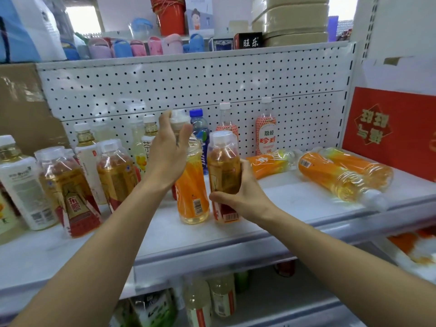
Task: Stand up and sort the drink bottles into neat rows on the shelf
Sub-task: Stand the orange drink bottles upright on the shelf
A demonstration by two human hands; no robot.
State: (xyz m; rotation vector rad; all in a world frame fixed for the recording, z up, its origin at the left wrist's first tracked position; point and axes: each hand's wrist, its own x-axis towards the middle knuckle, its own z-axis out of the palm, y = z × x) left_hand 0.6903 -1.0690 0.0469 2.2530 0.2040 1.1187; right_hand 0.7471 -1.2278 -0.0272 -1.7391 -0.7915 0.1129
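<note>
Hands both busy: your left hand [168, 149] grips the neck of an upright orange bottle [192, 197], your right hand [238, 194] wraps the amber bottle [224, 168] just beside it on the shelf [295, 204]; three orange bottles [339, 175] lie flat rightward.

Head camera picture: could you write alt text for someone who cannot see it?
A person's left hand grips the cap end of an upright orange drink bottle while the right hand holds an amber bottle beside it on a white shelf. Three orange bottles lie toppled at right.
</note>
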